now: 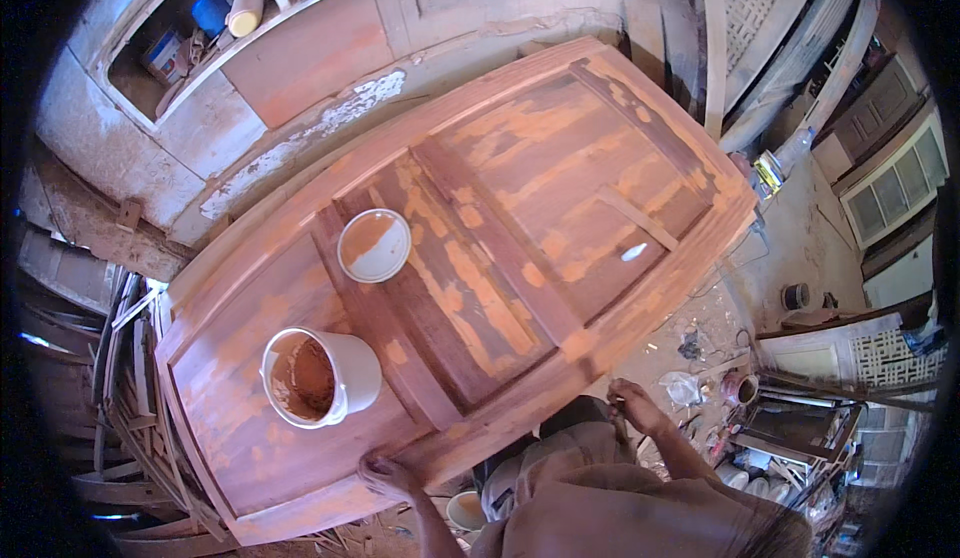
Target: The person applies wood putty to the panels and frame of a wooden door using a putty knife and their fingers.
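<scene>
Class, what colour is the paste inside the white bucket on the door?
Reddish-brown, seen in the head view inside the white bucket on the wooden door.

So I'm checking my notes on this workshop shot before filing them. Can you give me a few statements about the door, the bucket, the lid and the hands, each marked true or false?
1. The white bucket stands on the wooden door. True.
2. The bucket is empty. False: it holds reddish-brown paste.
3. The white lid lies on the door, apart from the bucket. True.
4. The left hand grips the bucket. False: it rests on the door's near edge, apart from the bucket.
5. The right hand is by the door's near edge. True; what it holds cannot be made out.
</scene>
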The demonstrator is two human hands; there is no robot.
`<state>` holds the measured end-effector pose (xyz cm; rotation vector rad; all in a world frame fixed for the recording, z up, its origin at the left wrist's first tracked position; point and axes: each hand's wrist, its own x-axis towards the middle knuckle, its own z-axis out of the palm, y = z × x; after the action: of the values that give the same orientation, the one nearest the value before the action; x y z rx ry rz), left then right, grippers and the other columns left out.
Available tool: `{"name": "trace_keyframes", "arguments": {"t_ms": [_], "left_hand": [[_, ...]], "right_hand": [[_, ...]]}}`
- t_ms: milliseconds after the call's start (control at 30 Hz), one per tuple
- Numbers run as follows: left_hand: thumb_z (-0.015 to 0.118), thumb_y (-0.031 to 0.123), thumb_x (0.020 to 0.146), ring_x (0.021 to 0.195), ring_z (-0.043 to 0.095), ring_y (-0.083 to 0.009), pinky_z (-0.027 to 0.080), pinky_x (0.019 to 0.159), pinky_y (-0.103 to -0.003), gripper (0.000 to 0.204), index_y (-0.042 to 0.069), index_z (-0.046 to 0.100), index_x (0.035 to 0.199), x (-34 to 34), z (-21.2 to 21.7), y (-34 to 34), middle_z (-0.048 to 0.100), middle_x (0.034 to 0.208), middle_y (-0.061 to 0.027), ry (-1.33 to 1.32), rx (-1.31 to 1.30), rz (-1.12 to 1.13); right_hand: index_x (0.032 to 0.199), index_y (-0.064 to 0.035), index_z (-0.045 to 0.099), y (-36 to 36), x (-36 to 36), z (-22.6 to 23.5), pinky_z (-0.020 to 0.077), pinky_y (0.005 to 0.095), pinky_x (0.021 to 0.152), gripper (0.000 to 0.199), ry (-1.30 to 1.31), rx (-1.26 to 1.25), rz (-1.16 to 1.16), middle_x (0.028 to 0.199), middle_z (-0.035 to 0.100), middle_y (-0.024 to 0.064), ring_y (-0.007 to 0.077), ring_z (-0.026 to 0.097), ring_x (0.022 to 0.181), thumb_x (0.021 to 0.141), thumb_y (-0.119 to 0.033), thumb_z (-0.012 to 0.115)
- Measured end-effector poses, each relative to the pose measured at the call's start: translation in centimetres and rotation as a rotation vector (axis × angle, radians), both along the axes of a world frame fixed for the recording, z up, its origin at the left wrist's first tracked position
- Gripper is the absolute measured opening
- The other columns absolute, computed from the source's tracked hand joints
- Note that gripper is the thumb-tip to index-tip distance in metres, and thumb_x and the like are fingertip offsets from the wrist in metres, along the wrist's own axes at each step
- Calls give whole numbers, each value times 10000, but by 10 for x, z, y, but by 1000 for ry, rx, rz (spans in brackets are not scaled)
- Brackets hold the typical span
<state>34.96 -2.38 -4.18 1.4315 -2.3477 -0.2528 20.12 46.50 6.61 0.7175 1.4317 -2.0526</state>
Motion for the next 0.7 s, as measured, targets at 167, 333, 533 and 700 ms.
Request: {"name": "trace_keyframes", "arguments": {"t_ms": [167,333,533,700], "left_hand": [[580,251,959,1206,497,-379,396,1020,-489,472,-16,445,1324,18,14,9,520,1299,-209,255,-65,-171],[595,233,952,1184,520,-357,459,959,-463,484,-24,448,1335,62,69,102,497,1310,-233,265,232,-255],[602,146,901,1145,544,-335,504,856,-407,425,-19,490,1276,124,76,208,522,1284,-205,64,530,-492],[622,117,885,1138,553,-334,517,824,-397,354,1,532,1207,118,90,228,533,1274,-196,-59,682,-626]], "right_hand": [[913,-64,539,5,17,-70,417,275,588,220,337,455,108,722,501,-1,104,474,644,995,-267,552],[938,-23,513,-25,14,-83,425,311,544,265,601,703,70,726,523,35,105,484,614,983,-277,576],[964,-16,505,-22,27,-135,466,352,606,196,734,733,4,762,565,149,208,524,648,958,-193,588],[917,14,545,9,55,-171,467,478,714,337,653,794,-4,868,617,227,438,599,817,946,-319,588]]}}
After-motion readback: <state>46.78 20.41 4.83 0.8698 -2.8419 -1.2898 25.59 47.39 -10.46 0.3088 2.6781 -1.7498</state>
